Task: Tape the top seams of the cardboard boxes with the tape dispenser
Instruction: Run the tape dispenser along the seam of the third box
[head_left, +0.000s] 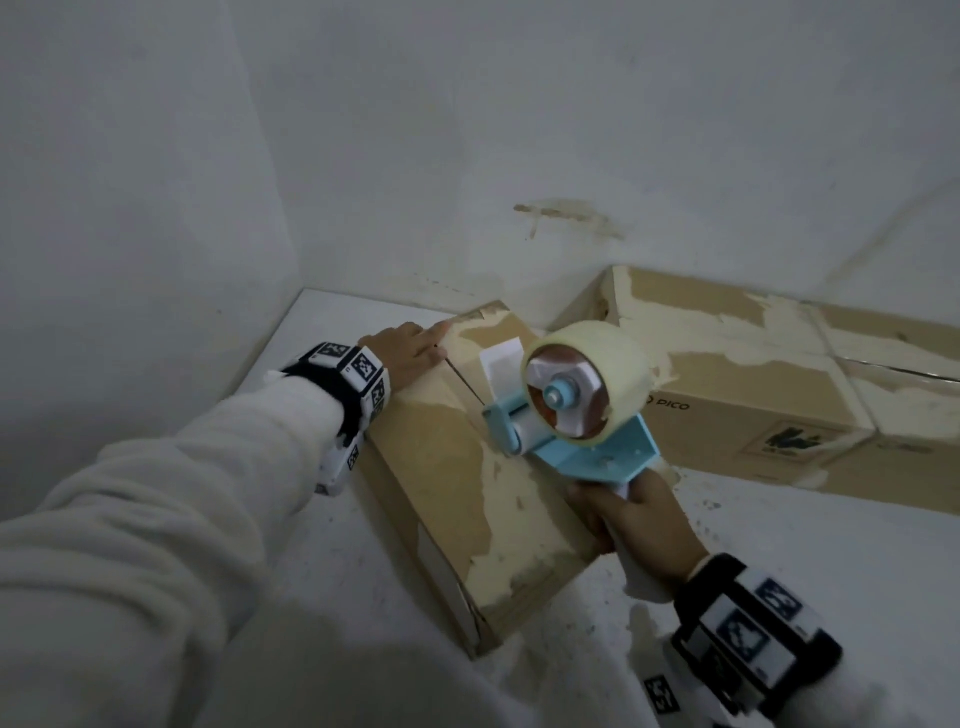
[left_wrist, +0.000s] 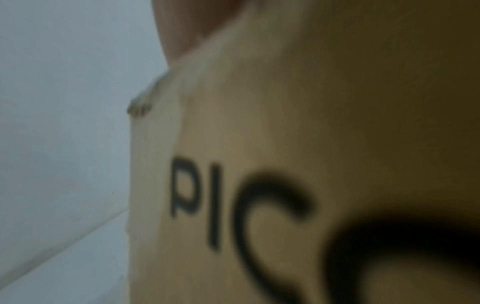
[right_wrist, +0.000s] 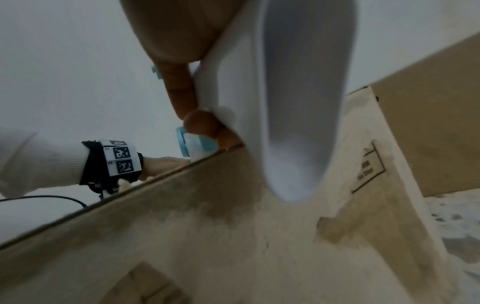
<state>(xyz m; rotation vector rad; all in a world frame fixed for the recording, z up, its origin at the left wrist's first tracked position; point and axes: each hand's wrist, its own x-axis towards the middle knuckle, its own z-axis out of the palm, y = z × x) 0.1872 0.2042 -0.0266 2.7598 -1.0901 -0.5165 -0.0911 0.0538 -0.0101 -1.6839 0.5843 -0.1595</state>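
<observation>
Two boxes (head_left: 467, 467) (head_left: 753, 374); right hand (head_left: 644, 530) grips one tape dispenser (head_left: 571, 410); left hand (head_left: 410, 348) flat.

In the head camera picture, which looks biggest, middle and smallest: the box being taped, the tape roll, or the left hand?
1. Box
2. Tape roll
3. Left hand, though the roll sits nearer the camera, so those two are close.

near box (head_left: 467, 467): showing brown card, patched with pale cream where the skin is torn
lettering (left_wrist: 233, 205): reading black on the box side
tape dispenser (head_left: 587, 447): showing a light blue frame, white handle
tape roll (head_left: 587, 384): showing pale cream
far box (head_left: 753, 374): wearing brown with cream patches, black print
wrist bands (head_left: 358, 374): showing black, white squares with black code marks
sleeves (head_left: 156, 519): showing off-white
table (head_left: 779, 530): showing white, speckled
</observation>
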